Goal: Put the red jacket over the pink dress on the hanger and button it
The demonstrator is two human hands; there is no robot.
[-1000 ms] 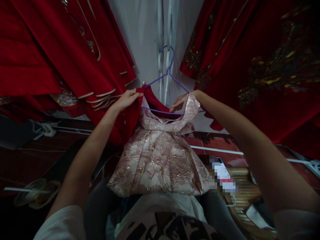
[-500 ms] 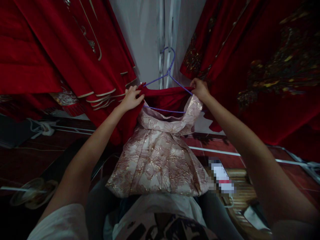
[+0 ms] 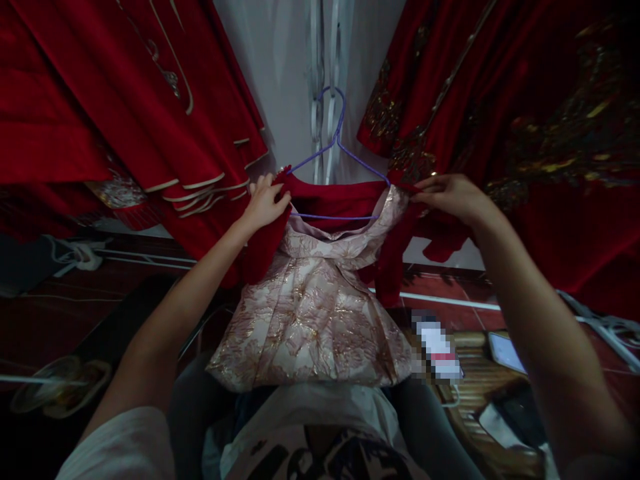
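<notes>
A purple wire hanger (image 3: pixel 336 148) hangs in front of a pale wall. A pink and gold brocade dress (image 3: pixel 313 313) hangs on it, and a red garment (image 3: pixel 335 198) is draped behind and over the dress's shoulders. My left hand (image 3: pixel 264 200) is closed on the red garment at the hanger's left shoulder. My right hand (image 3: pixel 447 195) pinches the red fabric at the right shoulder, and a red strip hangs down beside the dress.
Red embroidered garments hang at the left (image 3: pixel 125 100) and at the right (image 3: pixel 525 120). A phone (image 3: pixel 505 351) and a blurred item lie on a wooden surface (image 3: pixel 475 387) at the lower right. A dark red tiled floor (image 3: pixel 100 300) and white cords lie at the left.
My right hand went from the dress neckline up to the hanger's right shoulder, then pulled the red fabric out to the right over it. The left hand stayed put.
</notes>
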